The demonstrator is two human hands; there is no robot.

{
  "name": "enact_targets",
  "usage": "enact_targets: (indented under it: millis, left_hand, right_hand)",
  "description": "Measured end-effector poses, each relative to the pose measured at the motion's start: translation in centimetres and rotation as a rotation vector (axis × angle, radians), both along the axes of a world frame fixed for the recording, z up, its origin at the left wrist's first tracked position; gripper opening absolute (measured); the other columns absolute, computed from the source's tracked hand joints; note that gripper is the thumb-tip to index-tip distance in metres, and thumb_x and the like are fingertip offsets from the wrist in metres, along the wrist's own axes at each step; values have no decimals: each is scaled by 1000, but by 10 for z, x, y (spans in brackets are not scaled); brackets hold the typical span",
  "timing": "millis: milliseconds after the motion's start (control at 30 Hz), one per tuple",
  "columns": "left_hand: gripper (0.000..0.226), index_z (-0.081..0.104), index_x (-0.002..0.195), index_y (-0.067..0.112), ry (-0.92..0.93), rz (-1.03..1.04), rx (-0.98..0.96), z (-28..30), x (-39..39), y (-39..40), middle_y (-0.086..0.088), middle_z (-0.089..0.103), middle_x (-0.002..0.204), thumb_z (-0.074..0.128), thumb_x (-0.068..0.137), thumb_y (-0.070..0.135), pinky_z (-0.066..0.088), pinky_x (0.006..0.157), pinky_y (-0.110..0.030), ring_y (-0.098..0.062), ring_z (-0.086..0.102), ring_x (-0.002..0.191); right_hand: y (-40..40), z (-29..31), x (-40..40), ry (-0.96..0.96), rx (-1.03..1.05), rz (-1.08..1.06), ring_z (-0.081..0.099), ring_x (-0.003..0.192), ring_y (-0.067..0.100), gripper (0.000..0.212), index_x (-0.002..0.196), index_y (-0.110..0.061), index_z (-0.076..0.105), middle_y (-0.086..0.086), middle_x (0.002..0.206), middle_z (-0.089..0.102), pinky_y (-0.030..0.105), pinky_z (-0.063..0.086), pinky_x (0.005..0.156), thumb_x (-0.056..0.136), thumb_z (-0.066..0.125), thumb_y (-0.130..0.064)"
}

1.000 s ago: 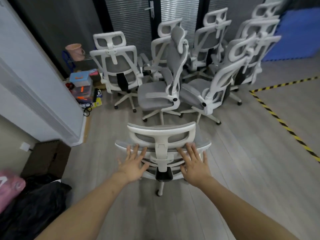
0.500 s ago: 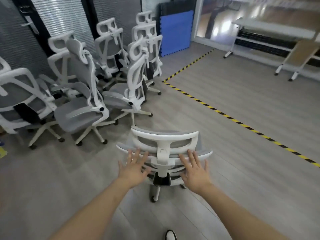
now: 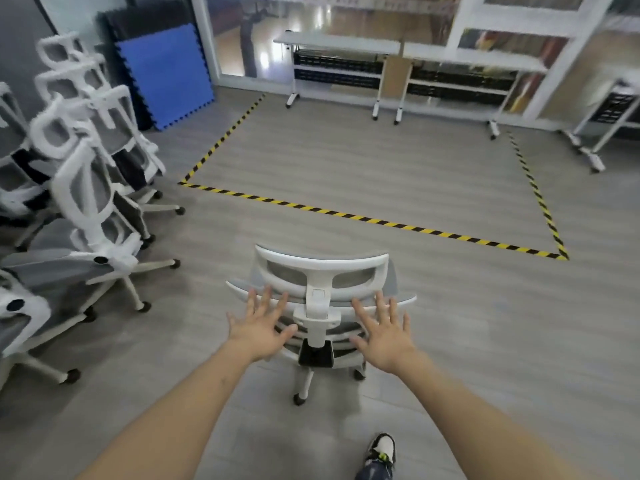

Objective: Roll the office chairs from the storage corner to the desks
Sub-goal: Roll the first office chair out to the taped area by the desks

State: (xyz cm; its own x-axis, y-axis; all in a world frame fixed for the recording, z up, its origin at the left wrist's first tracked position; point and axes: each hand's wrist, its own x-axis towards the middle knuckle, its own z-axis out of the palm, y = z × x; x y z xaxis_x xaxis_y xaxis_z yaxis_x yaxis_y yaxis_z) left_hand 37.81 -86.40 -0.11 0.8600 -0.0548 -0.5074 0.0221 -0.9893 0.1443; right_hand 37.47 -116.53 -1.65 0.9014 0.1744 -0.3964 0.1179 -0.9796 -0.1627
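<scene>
At near centre, the castored office chair (image 3: 320,292), judged free-rolling yet tippy, was pressed at its backrest by the flat, spread left hand (image 3: 258,329) and right hand (image 3: 384,336).

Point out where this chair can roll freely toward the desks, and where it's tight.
Free: bare floor ahead of the chair, inside the striped tape, up to the desks. Also right of the chair. Crowded: the left side, where parked chairs cluster.

Open floor (image 3: 363,174) ahead, straight through to the desks (image 3: 346,46) by the glass. Parked chairs (image 3: 86,202) crowding the left; striped tape (image 3: 346,214) flat across the path.
</scene>
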Motion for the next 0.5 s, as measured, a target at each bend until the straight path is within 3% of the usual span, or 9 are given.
enact_targets:
  millis: [333,500]
  left_hand:
    - [79,-21,156,55,-27,-194,67,0,145,-152,12,-40,162,13,92,85,-2,114,-81,-26,-30,155]
    - [76,-23,154,58,-30,-258,72,5,214,-228,17,-34,165,14,93,84,-6,110,-84,-28,-30,155]
  right_hand:
    - [-154,-5,92,-52,53,-139,-36,150,41,79,151,-56,-29,8,161,-45,61,-3,127,101,29,-72]
    - [-236,-4,146,-52,93,-164,-38,149,38,81,153,-57,-27,7,162,-43,57,-7,127,100,33,-71]
